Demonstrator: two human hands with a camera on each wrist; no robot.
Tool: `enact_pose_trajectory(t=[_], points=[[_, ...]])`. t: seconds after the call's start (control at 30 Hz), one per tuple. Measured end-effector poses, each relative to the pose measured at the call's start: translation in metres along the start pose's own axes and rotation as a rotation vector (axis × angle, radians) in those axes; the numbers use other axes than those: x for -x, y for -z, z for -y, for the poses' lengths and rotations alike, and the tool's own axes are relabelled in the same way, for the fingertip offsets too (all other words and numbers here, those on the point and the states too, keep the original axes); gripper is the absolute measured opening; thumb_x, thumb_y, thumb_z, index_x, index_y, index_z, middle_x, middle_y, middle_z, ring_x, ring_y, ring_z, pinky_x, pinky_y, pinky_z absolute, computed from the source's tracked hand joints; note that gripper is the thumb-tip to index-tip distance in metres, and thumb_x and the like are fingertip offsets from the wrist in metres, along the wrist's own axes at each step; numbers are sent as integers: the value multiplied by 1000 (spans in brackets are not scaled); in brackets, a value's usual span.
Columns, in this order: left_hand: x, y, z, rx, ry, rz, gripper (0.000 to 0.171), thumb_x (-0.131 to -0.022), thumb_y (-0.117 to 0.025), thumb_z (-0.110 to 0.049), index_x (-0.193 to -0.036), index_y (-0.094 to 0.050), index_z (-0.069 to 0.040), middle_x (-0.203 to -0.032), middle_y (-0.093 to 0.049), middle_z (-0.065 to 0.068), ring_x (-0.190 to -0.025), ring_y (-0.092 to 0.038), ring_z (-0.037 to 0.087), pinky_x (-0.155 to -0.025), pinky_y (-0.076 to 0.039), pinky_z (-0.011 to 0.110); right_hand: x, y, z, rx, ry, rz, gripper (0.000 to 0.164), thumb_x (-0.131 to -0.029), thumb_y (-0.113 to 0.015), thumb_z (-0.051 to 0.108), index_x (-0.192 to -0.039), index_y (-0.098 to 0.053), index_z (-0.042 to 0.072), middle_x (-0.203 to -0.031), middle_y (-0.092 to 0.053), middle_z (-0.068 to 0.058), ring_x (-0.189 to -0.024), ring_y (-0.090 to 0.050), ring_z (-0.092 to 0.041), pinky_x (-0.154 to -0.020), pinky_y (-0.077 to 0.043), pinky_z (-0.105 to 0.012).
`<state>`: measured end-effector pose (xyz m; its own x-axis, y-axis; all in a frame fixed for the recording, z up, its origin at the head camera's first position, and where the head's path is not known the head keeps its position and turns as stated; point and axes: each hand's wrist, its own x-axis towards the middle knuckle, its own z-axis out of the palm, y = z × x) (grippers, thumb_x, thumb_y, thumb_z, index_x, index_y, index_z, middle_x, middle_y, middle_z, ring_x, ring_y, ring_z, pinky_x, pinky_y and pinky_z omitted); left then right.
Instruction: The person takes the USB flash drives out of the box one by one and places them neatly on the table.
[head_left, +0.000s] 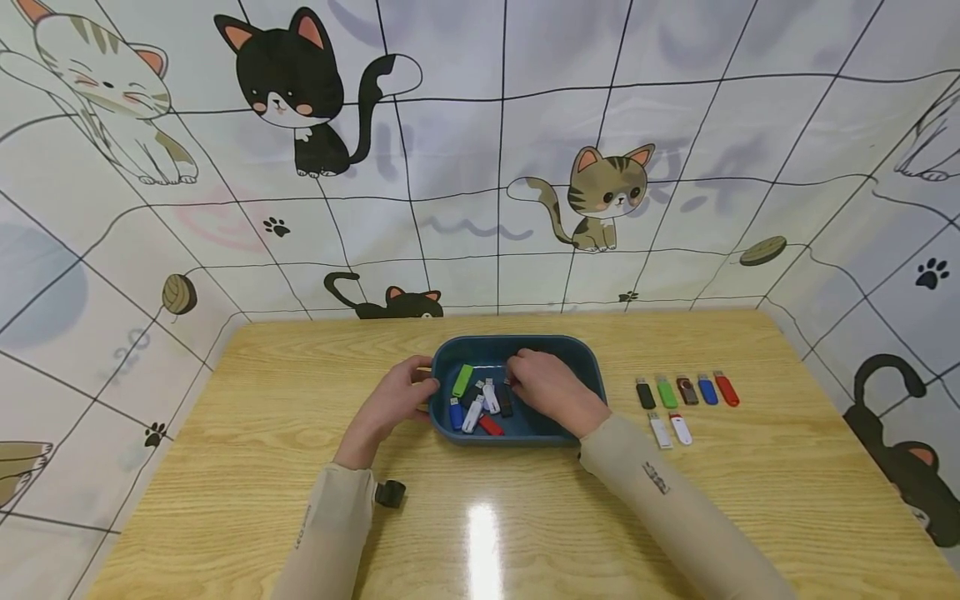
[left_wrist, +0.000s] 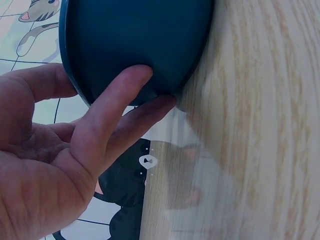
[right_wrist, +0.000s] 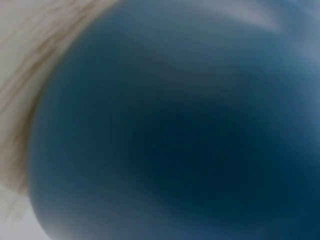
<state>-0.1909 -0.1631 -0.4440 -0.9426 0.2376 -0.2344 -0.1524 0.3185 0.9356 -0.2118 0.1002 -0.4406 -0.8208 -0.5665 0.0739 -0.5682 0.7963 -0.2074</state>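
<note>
A dark blue plastic bin (head_left: 566, 429) on the table holds several USB sticks, among them a green one (head_left: 462, 381), a blue one (head_left: 456, 413), a white one (head_left: 473, 414), a black one (head_left: 505, 400) and a red one (head_left: 491, 426). My left hand (head_left: 396, 392) rests on the bin's left end; in the left wrist view its fingers (left_wrist: 122, 92) touch the outer wall. My right hand (head_left: 543, 383) reaches inside, fingers bent down beside the black stick. Its fingertips are hidden, so I cannot tell whether they pinch anything. The right wrist view shows only the blurred bin wall (right_wrist: 100, 150).
Right of the bin, USB sticks lie in two rows: black (head_left: 645, 394), green (head_left: 667, 392), brown-and-metal (head_left: 687, 390), blue (head_left: 707, 389) and red (head_left: 726, 389) behind, two white ones (head_left: 660, 431) in front. A black device (head_left: 390, 494) sits at the left cuff. A cat-print sheet (head_left: 465, 167) hangs behind.
</note>
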Motion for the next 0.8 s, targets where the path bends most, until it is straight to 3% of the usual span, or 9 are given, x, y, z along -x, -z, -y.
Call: enact_pose_trajectory(t=[0.47, 0.8], points=[[-2, -2, 1, 2, 13, -13, 45, -103, -55, -9, -146, -49, 1, -135, -60, 27, -100, -72, 34, -73, -64, 43, -1, 0, 1, -9, -115, 61, 18, -93, -79, 18, -99, -70, 4, -88, -63, -8, -74, -55, -19, -68, -53, -36], [-1, -1, 1, -1, 11, -9, 44, -103, -54, -9, -145, -49, 1, -137, -59, 27, -100, -72, 35, -73, -64, 44, -3, -1, 1, -36, -114, 89, 9, -95, -75, 10, -99, -72, 2, -91, -65, -10, -75, -54, -20, -69, -54, -37]])
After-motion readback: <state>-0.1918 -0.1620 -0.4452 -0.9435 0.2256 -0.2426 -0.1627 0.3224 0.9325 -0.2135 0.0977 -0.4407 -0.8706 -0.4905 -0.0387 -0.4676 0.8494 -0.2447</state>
